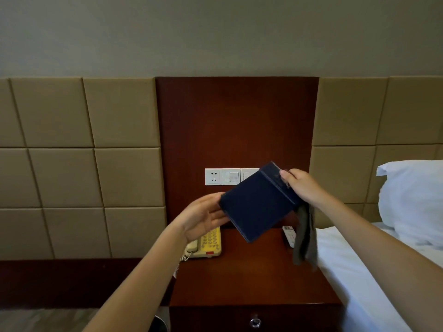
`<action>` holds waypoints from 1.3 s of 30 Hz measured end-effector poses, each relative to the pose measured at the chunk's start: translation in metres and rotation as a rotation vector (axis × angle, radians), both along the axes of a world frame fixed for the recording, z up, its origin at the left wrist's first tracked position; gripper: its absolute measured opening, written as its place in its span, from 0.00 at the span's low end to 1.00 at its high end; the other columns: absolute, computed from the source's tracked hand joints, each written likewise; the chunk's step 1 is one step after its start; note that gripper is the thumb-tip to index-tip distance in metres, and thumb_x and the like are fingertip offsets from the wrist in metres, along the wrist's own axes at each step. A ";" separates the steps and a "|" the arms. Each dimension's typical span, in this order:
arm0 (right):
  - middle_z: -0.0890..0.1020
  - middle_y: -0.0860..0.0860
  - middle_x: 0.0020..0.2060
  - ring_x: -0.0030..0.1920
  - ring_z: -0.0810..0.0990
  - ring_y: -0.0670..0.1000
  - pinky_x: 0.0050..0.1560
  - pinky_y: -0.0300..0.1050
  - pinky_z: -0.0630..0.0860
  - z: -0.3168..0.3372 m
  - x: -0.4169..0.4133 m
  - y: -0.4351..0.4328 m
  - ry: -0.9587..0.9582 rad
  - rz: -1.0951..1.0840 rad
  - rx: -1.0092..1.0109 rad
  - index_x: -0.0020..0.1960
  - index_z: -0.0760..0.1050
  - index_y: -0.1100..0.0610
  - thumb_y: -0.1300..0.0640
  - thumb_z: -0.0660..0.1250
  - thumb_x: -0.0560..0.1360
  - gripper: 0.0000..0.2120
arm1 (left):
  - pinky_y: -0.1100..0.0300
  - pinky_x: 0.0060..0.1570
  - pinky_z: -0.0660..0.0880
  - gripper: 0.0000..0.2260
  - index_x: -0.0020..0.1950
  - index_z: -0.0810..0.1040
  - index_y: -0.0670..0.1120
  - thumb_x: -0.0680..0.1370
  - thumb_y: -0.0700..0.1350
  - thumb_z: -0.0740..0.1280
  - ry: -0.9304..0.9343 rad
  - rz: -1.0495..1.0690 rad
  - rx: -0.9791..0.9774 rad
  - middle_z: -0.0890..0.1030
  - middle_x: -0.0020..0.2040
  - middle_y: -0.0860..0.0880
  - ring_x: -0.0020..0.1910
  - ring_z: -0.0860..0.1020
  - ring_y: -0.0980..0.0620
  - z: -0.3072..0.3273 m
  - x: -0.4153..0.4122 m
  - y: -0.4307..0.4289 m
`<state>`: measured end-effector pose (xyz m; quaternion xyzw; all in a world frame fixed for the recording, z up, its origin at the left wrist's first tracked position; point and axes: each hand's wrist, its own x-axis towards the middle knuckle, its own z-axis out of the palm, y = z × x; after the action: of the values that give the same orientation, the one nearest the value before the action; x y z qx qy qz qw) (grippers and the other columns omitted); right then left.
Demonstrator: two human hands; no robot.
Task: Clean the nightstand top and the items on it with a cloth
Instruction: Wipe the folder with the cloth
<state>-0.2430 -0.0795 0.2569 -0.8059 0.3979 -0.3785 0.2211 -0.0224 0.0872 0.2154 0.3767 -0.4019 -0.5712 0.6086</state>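
Left hand [202, 218], fingers straight, is laid against dark blue folder [257, 203] at lower-left edge; long axis is tilted toward upper right, that end gripped by right hand [303, 188], grey cloth [305, 238] hung beneath.

A white pillow [412, 202] is laid on a sheet [359, 295] at three o'clock. Beige padded panels [72, 176] are fitted at nine o'clock.
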 end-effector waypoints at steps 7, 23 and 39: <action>0.79 0.50 0.41 0.46 0.79 0.55 0.47 0.53 0.74 -0.008 0.008 0.003 0.059 -0.120 -0.187 0.45 0.74 0.52 0.50 0.52 0.82 0.14 | 0.61 0.42 0.80 0.10 0.57 0.78 0.41 0.81 0.37 0.58 -0.181 0.100 0.015 0.83 0.50 0.43 0.47 0.83 0.50 -0.007 -0.017 -0.010; 0.53 0.45 0.77 0.76 0.45 0.42 0.73 0.41 0.36 -0.061 0.057 0.088 0.521 0.306 -0.579 0.78 0.48 0.50 0.51 0.46 0.84 0.23 | 0.62 0.32 0.78 0.12 0.55 0.78 0.41 0.82 0.36 0.55 0.114 0.322 -0.079 0.83 0.45 0.44 0.42 0.82 0.50 -0.022 -0.031 -0.030; 0.64 0.50 0.74 0.70 0.66 0.56 0.64 0.57 0.68 -0.020 0.012 0.009 0.312 -0.112 -0.230 0.77 0.50 0.44 0.38 0.49 0.80 0.28 | 0.57 0.44 0.79 0.10 0.57 0.78 0.43 0.81 0.38 0.58 -0.064 0.240 -0.037 0.81 0.54 0.43 0.53 0.80 0.47 -0.021 -0.050 -0.018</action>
<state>-0.2312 -0.0710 0.2373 -0.8514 0.4258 -0.3035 0.0416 -0.0722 0.0688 0.1943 0.4289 -0.3834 -0.4743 0.6664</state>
